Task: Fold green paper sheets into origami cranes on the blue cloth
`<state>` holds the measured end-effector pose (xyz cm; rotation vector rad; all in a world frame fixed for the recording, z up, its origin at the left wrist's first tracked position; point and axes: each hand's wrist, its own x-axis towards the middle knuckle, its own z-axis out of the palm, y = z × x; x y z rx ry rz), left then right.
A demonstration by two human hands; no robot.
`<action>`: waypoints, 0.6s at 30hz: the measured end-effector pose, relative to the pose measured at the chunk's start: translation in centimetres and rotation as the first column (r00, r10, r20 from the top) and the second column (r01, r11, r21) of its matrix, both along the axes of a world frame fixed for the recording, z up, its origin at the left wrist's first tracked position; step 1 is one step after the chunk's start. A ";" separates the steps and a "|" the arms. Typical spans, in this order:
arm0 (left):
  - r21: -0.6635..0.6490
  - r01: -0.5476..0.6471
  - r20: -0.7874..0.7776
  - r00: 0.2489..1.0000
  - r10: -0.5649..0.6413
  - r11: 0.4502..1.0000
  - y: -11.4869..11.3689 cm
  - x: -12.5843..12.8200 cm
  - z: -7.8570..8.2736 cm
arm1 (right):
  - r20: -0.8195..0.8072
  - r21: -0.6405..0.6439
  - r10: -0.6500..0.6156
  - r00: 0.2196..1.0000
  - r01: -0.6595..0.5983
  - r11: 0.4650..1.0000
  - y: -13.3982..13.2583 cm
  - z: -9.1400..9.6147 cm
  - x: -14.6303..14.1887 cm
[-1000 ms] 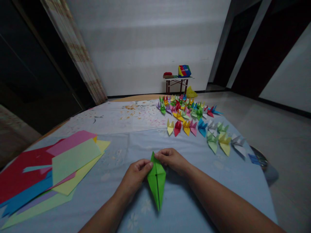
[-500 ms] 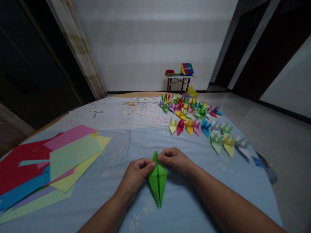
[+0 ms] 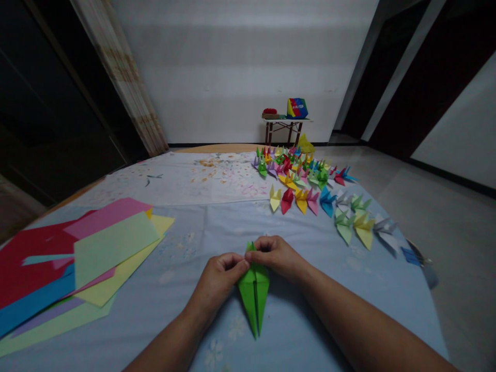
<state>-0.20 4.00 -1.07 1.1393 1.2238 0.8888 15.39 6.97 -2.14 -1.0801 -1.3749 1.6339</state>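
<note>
A green folded paper piece (image 3: 254, 294), long and pointed toward me, lies on the light blue cloth (image 3: 310, 310). My left hand (image 3: 220, 276) pinches its upper left edge with closed fingers. My right hand (image 3: 276, 256) pinches the top tip from the right, fingers curled shut. The two hands meet over the upper end, which they partly hide.
A loose pile of coloured paper sheets (image 3: 77, 258) lies at the left. Several finished paper cranes (image 3: 310, 191) stand in rows at the back right. Behind them a small table (image 3: 284, 126) holds a colourful box. Something blue sits at the table's right edge (image 3: 411, 256).
The green piece has become narrower as its sides were folded in. Both hands have closed in over its top tip, which showed more before.
</note>
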 end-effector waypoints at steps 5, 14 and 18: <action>-0.005 0.024 0.000 1.000 -0.024 1.000 0.0 0.0 0.0 | -0.016 -0.033 -0.098 0.995 0.097 0.995 -0.1 0.4 -0.3; -0.017 0.020 -0.007 1.000 -0.020 1.000 0.0 0.0 -0.1 | -0.009 -0.027 -0.144 0.990 0.144 0.989 -0.1 0.7 -0.5; -0.018 0.032 -0.013 0.999 -0.032 0.999 0.0 0.0 -0.3 | 0.012 -0.023 -0.143 0.990 0.143 0.989 -0.1 0.8 -0.4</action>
